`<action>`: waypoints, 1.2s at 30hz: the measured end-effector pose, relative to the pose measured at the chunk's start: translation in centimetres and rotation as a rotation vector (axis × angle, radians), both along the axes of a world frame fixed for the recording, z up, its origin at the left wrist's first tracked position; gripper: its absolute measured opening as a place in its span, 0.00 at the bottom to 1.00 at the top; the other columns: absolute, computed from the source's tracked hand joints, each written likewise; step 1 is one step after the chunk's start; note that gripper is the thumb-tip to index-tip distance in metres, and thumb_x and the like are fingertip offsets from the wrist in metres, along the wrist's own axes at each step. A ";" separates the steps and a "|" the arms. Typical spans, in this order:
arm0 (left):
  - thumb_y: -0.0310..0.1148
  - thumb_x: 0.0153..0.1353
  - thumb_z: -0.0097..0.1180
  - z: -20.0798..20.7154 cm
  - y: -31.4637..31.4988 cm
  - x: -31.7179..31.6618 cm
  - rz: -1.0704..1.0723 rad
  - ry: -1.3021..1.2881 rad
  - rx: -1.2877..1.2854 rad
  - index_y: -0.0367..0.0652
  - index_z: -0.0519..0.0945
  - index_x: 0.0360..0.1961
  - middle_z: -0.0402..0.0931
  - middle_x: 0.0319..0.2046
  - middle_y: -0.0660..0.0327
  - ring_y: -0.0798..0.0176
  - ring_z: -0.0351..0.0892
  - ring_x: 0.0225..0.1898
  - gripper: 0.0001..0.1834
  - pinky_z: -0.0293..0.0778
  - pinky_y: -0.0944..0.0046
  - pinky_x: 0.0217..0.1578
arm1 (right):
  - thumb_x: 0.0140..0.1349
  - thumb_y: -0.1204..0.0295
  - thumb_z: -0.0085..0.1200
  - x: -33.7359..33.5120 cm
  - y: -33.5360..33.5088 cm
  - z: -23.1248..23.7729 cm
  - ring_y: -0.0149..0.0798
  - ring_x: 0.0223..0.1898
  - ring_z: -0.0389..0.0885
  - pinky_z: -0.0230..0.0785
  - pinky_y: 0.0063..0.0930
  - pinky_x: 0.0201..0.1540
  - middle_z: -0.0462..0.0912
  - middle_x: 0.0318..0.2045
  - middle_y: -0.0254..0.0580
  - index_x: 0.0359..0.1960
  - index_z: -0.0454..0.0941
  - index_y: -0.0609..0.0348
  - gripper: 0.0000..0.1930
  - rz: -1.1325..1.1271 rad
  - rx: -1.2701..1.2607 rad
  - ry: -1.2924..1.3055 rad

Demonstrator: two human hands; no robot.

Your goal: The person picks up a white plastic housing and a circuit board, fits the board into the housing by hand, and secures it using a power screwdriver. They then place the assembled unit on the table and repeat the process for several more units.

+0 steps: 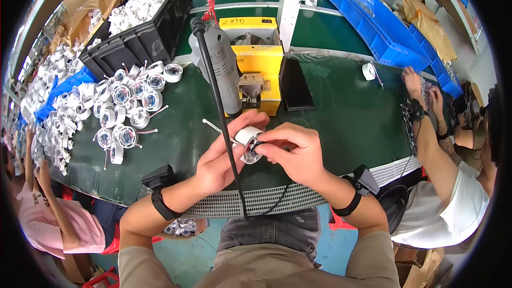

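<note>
White housing (248, 140) half hidden under right hand (290, 149) fingers (inner part too small to tell).

Single view only; head-worn fisheye cam, left of a side-by-side pair, looking steeply down and fwd over the green worktable (341, 122); upright, not mirrored; the wearer's forearms enter from the lower edge, with left hand (221, 157) and right hand (293, 152) near frame centre, close to the lens; the wearer's lap fills the bottom; wide field bends straight table edges toward the dark circular rim; co-workers sit at far left and right margins.
</note>
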State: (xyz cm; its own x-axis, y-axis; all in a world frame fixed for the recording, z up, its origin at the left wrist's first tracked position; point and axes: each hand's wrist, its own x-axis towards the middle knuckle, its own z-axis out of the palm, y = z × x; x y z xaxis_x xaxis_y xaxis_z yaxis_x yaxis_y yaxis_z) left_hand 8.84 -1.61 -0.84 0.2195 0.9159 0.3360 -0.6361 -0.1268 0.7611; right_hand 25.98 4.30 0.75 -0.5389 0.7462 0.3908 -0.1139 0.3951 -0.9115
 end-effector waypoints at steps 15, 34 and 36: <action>0.26 0.66 0.49 -0.2 0.1 -0.3 0.183 0.517 0.096 0.40 0.50 0.70 0.64 0.59 0.58 0.64 0.66 0.59 0.34 0.66 0.62 0.59 | 0.52 0.84 0.62 -0.5 1.3 0.0 0.33 0.34 0.82 0.76 0.25 0.38 0.80 0.34 0.41 0.38 0.77 0.67 0.12 -0.055 -0.072 0.014; 0.21 0.62 0.46 -1.3 2.1 -1.4 0.112 0.436 -0.564 0.36 0.70 0.57 0.75 0.43 0.60 0.64 0.79 0.41 0.21 0.83 0.62 0.41 | 0.70 0.66 0.40 -9.1 5.1 5.0 0.31 0.17 0.70 0.67 0.26 0.21 0.71 0.22 0.40 0.67 0.43 0.63 0.29 -0.351 0.269 0.513; 0.22 0.62 0.46 -1.1 2.2 -1.7 0.116 0.440 -0.581 0.36 0.70 0.57 0.75 0.43 0.59 0.64 0.80 0.41 0.20 0.83 0.62 0.40 | 0.70 0.65 0.41 -9.2 6.2 5.2 0.31 0.16 0.69 0.66 0.26 0.21 0.69 0.19 0.39 0.65 0.47 0.63 0.27 -0.413 0.281 0.466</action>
State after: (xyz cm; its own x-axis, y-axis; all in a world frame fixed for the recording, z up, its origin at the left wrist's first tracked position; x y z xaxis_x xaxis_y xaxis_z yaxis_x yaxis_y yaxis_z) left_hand 7.13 0.58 -1.96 0.1131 0.9449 -0.3073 -0.2632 0.3267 0.9077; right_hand 16.75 10.53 5.93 0.0397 0.6907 0.7220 -0.2590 0.7050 -0.6602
